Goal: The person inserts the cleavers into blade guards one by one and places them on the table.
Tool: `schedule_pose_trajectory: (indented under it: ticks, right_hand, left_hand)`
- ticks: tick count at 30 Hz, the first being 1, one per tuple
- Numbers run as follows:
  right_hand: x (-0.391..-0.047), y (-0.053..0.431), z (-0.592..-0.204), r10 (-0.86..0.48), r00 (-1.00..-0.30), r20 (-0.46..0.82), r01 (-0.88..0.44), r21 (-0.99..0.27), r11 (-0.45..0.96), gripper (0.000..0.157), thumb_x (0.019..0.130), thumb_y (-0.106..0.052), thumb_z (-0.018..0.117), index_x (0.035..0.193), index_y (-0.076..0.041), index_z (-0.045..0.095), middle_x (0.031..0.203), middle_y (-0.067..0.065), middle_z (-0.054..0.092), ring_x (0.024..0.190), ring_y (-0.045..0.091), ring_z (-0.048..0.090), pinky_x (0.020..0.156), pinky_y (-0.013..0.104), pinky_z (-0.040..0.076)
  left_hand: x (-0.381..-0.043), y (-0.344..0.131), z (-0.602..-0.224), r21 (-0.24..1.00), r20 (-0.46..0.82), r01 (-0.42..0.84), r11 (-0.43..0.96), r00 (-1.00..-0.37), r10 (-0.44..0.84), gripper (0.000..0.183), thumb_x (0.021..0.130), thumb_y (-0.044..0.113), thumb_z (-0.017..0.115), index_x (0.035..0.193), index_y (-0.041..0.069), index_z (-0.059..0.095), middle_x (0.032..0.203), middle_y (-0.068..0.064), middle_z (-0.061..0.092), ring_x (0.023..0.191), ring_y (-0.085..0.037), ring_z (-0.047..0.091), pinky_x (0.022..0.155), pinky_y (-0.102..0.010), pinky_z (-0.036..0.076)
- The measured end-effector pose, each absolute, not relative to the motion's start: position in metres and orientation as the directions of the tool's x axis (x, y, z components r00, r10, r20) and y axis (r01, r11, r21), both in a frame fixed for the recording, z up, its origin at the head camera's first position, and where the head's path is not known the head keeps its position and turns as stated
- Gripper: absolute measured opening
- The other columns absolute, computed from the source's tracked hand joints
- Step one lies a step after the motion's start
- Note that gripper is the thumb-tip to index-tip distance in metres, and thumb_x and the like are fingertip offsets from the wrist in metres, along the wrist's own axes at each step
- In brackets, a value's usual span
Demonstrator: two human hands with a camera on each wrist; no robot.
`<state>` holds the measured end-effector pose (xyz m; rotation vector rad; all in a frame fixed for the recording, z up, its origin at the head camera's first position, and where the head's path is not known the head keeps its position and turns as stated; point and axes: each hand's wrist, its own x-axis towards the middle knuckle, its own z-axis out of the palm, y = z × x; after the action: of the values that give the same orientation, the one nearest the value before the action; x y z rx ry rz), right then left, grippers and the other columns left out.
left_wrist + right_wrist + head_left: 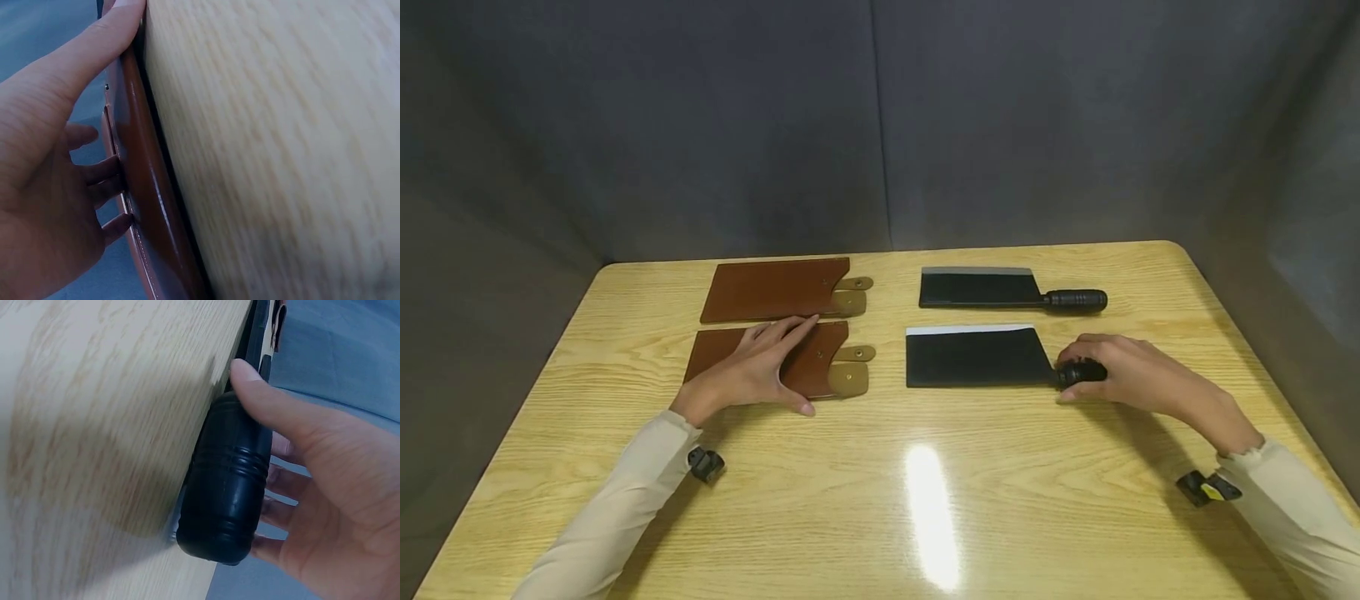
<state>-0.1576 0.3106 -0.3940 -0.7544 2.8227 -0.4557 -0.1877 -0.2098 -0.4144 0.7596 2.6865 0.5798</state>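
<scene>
Spread over the nearer brown leather sheath (814, 360), my left hand (751, 367) has its thumb by the near edge and its fingers across towards the far edge. The left wrist view shows this sheath (147, 150) lying flat between thumb and fingers (103, 181). My right hand (1138, 373) holds the black handle (225, 481) of the nearer cleaver (977, 358), thumb on the near side and fingers on the far side. The cleaver's black blade lies flat on the table, pointing left, its bright edge facing away.
Behind these lie a second brown sheath (767, 290) and a second black cleaver (977, 288), aligned likewise. Tan snap straps (853, 353) stick out at the sheaths' right ends. The wooden table (820, 517) meets dark grey partitions (737, 133) at its back and sides.
</scene>
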Motion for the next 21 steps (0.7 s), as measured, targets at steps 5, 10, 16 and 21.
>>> schedule_pose_trajectory:
  ticks: [5,10,16,21]
  right_hand:
    - [-0.1578,0.312,-0.3938,-0.528,-0.842,-0.112,-0.476,-0.306,0.824,0.046,0.084,-0.043,0.087,0.117,-0.013,0.076,0.117,0.003,0.07,0.101,0.021,0.068,0.079,0.048,0.057]
    - [-0.1573,0.3123,-0.3952,-0.53,-0.84,-0.114,-0.484,-0.284,0.828,0.044,0.084,-0.04,0.088,0.116,-0.012,0.076,0.116,0.003,0.069,0.096,0.017,0.066,0.076,0.044,0.056]
    - [-0.1562,0.3119,-0.3956,-0.53,-0.841,-0.108,-0.481,-0.298,0.824,0.043,0.085,-0.038,0.087,0.116,-0.011,0.075,0.113,0.002,0.068,0.092,0.014,0.063,0.075,0.041,0.056]
    - [-0.1544,0.3132,-0.3996,-0.54,-0.837,-0.084,-0.485,-0.341,0.806,0.041,0.089,-0.033,0.085,0.119,-0.008,0.074,0.116,0.003,0.067,0.101,0.019,0.065,0.081,0.043,0.057]
  left_hand:
    - [-0.1893,-0.2104,-0.4146,0.46,-0.177,0.413,0.786,-0.825,0.537,0.135,0.072,0.06,0.092,0.17,0.014,0.011,0.172,-0.024,0.016,0.159,-0.044,0.014,0.124,-0.065,0.007]
    - [-0.1894,-0.2095,-0.4141,0.45,-0.176,0.404,0.797,-0.835,0.522,0.133,0.072,0.06,0.092,0.169,0.011,0.016,0.171,-0.024,0.018,0.158,-0.047,0.014,0.123,-0.068,0.013]
    - [-0.1898,-0.2086,-0.417,0.437,-0.154,0.398,0.807,-0.851,0.503,0.129,0.071,0.06,0.092,0.168,0.012,0.022,0.17,-0.021,0.022,0.156,-0.05,0.017,0.121,-0.07,0.021]
    - [-0.1905,-0.2079,-0.418,0.438,-0.116,0.411,0.799,-0.856,0.504,0.127,0.071,0.061,0.092,0.167,0.009,0.026,0.167,-0.021,0.026,0.154,-0.049,0.023,0.121,-0.069,0.022]
